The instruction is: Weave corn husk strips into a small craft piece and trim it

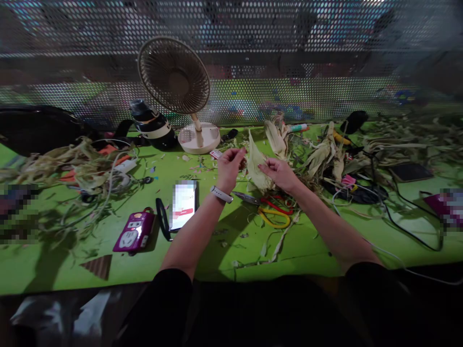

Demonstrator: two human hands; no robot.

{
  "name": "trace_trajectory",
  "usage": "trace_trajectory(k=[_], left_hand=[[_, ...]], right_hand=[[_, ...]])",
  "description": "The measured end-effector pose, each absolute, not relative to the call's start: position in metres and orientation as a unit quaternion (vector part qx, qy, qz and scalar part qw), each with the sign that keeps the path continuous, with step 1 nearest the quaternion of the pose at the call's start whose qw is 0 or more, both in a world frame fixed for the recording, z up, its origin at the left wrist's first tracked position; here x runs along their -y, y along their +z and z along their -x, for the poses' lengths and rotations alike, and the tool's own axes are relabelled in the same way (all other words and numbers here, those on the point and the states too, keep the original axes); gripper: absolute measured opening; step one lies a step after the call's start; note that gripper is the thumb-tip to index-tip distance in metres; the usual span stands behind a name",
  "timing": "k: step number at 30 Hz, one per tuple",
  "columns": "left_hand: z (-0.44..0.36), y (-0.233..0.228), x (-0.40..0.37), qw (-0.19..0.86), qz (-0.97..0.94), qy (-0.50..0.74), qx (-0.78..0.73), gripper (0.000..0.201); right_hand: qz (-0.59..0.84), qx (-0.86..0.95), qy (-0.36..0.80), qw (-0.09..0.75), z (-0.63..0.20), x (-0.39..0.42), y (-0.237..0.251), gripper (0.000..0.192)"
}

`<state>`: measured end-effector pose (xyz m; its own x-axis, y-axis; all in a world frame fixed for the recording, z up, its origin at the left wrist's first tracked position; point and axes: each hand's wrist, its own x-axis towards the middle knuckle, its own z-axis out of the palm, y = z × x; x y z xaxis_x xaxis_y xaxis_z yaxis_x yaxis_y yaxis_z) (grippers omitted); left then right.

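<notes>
A pale, pointed corn husk (pixel 257 164) stands upright in the middle, over the green table. My right hand (pixel 279 174) pinches it by its right edge, thumb and fingers closed. Just left of the husk is my left hand (pixel 230 165), fingers drawn together in a pinch; whatever may be in them is too small to make out. Below the hands lies a pair of scissors (pixel 277 218) with red and yellow handles, blades pointing left. Behind the husk rests a bundle of dried husks (pixel 277 139).
A phone (pixel 183 205) and a purple power strip (pixel 134 231) lie to the left. Behind them stand a fan (pixel 199 137) and a black bottle (pixel 155 130). More husks (pixel 321 156) and a black cable (pixel 405 226) spread rightward. A perforated metal screen (pixel 253 62) closes the back.
</notes>
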<state>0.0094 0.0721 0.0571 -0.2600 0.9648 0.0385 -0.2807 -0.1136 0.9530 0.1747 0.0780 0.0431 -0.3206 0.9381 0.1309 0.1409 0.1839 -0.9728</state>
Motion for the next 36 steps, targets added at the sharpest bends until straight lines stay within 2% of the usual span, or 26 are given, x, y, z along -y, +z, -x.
trace_trajectory(k=[3, 6, 8, 14, 19, 27, 36], left_hand=[[-0.004, 0.06, -0.074, 0.5, -0.329, 0.648, -0.471, 0.033], [-0.003, 0.059, -0.071, 0.62, -0.379, 0.515, -0.456, 0.044], [-0.004, 0.056, -0.068, 0.657, -0.431, 0.447, -0.429, 0.046], [-0.003, 0.051, -0.067, 0.622, -0.468, 0.461, -0.427, 0.043], [-0.003, 0.052, -0.067, 0.625, -0.507, 0.417, -0.422, 0.042], [0.0, 0.049, -0.071, 0.629, -0.512, 0.427, -0.401, 0.046], [0.004, 0.057, -0.068, 0.648, -0.507, 0.414, -0.39, 0.041]], right_hand=[[0.43, 0.629, 0.491, 0.421, -0.174, -0.078, 0.044, 0.05], [0.434, 0.607, 0.506, 0.434, -0.174, -0.078, 0.046, 0.048], [0.434, 0.598, 0.507, 0.443, -0.175, -0.078, 0.048, 0.047], [0.45, 0.604, 0.481, 0.448, -0.178, -0.081, 0.048, 0.047], [0.44, 0.613, 0.472, 0.456, -0.178, -0.081, 0.049, 0.047], [0.426, 0.603, 0.548, 0.394, -0.182, -0.078, 0.06, 0.044], [0.406, 0.555, 0.599, 0.41, -0.182, -0.078, 0.058, 0.039]])
